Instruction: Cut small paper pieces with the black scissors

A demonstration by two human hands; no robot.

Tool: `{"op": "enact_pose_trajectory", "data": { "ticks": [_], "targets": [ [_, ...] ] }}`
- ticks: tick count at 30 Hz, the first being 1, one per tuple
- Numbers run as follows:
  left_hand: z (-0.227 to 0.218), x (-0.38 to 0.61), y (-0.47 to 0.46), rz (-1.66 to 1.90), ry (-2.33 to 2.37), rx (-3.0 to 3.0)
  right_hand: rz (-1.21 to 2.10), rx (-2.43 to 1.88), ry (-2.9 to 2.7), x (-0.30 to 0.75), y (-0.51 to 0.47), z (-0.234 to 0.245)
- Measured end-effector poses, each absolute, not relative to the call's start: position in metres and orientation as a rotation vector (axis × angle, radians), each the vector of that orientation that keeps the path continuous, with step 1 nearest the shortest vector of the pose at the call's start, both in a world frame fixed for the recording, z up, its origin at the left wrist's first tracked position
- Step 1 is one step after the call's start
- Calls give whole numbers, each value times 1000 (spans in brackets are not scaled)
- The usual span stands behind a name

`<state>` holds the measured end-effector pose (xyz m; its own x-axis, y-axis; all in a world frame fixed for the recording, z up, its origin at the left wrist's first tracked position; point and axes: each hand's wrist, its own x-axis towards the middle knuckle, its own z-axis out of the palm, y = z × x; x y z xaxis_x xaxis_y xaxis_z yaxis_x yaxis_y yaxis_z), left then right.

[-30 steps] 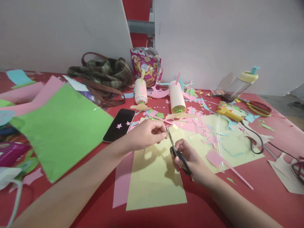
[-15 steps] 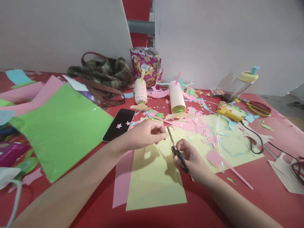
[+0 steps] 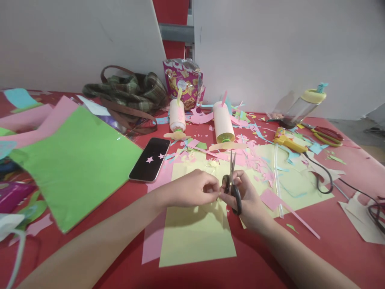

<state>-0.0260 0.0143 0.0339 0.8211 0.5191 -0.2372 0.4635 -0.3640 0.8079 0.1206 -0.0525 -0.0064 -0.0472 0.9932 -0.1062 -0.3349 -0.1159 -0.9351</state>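
My right hand (image 3: pixel 248 198) grips a pair of black-handled scissors (image 3: pixel 232 180), their blades pointing away from me. Close beside it, my left hand (image 3: pixel 195 188) is pinched, its fingertips meeting those of the right; a tiny pale yellow scrap seems to show there, mostly hidden. Beneath both hands lie a yellow paper sheet (image 3: pixel 197 241) and a pink sheet (image 3: pixel 152 243). A phone (image 3: pixel 144 168) lies to the left with two pink paper stars (image 3: pixel 150 159) on its dark screen.
Two paper-covered bottles (image 3: pixel 223 120) with propeller-like strips lie behind the hands among scraps. Green paper (image 3: pixel 78 160) covers the left. A yellow glue gun (image 3: pixel 290 142), its cord, pliers (image 3: pixel 326 136) and a clear bottle (image 3: pixel 302 108) are right. A snack bag (image 3: pixel 183 82) and plaid bag (image 3: pixel 135 92) stand behind.
My left hand has moved right and nearer to me, meeting the right hand's fingertips. The scissors have swung to point more directly away, and their blades are farther from the left fingers.
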Motion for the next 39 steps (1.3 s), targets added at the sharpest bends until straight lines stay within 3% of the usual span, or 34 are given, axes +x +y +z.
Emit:
{"op": "enact_pose_trajectory", "data": {
  "ticks": [21,34,39],
  "targets": [
    [30,-22,12,153,748,1969,1382,-1035,-848,124,-50,-11],
    [29,-24,20,677,862,1780,1552,-926,-996,123,-55,-10],
    [28,-23,19,651,849,1783,1614,-872,-1111,123,-57,-7]
  ]
}}
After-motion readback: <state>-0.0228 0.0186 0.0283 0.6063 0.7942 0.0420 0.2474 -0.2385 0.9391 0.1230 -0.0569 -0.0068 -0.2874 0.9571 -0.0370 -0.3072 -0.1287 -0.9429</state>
